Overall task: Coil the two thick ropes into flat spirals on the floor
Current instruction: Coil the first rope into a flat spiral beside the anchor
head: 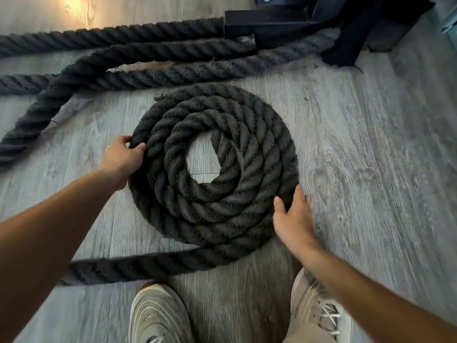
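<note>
Head view looks down on a grey wood-grain floor (371, 144) where a thick dark rope lies wound into a flat coil (215, 167) of about four turns, with a small open gap of bare floor at its centre. The left hand (122, 157) sits at the coil's left edge, fingers curled over the outermost turn and clasping it. The right hand (293, 216) rests flat and open against the coil's lower right rim, fingers spread and touching the outer turn without closing on it. From the bottom of the coil a loose tail of rope (128, 267) runs off to the left, passing under the left forearm. Beyond the coil, several uncoiled rope lengths (138, 53) stretch across the floor toward a black metal frame (272, 22) at the top. Two pale sneakers (158, 315) stand just below the coil, near the tail.
</note>
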Demonstrator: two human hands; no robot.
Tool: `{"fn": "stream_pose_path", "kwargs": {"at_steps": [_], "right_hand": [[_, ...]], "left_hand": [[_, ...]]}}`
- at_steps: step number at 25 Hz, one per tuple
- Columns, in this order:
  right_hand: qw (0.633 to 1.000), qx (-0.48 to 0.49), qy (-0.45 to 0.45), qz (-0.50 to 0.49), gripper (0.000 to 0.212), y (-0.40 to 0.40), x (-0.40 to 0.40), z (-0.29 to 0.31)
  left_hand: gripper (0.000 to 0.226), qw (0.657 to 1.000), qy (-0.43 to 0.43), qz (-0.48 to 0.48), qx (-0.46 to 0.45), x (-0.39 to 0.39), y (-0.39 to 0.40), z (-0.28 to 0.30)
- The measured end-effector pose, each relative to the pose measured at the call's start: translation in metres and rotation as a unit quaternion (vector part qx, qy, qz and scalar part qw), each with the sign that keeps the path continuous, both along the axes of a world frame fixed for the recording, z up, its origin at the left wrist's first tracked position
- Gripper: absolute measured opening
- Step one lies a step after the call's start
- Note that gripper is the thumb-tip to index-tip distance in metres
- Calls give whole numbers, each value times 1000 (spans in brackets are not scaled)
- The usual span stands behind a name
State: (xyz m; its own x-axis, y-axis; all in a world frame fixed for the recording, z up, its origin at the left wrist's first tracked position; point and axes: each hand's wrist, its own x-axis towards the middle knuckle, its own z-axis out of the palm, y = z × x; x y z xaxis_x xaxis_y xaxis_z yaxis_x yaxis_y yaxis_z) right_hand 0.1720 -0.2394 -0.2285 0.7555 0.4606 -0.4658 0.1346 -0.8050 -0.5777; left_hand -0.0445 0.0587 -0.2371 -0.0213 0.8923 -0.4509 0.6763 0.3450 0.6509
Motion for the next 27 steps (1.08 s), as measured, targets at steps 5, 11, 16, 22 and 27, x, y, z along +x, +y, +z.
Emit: {"fn": "stream_pose_path", "kwargs": {"at_steps": [5, 11, 16, 22, 27], "right_hand": [[995, 47, -75, 40, 51, 71, 95, -1], [997, 10, -75, -27, 56, 71, 77, -10], [993, 21, -24, -115, 65, -10, -30, -2], [999, 10, -27, -34, 67, 2, 6, -9], [996, 61, -57, -35, 53, 80, 103, -11]], "left_hand": [[48, 985, -84, 122, -87, -32, -99, 10], [59, 980, -101, 144, -88, -35, -101, 16], [53, 998, -60, 33, 15, -11, -11, 10], [53, 999, 22, 28, 41, -21, 1, -15], [50, 988, -61, 136, -34, -51, -97, -23]]}}
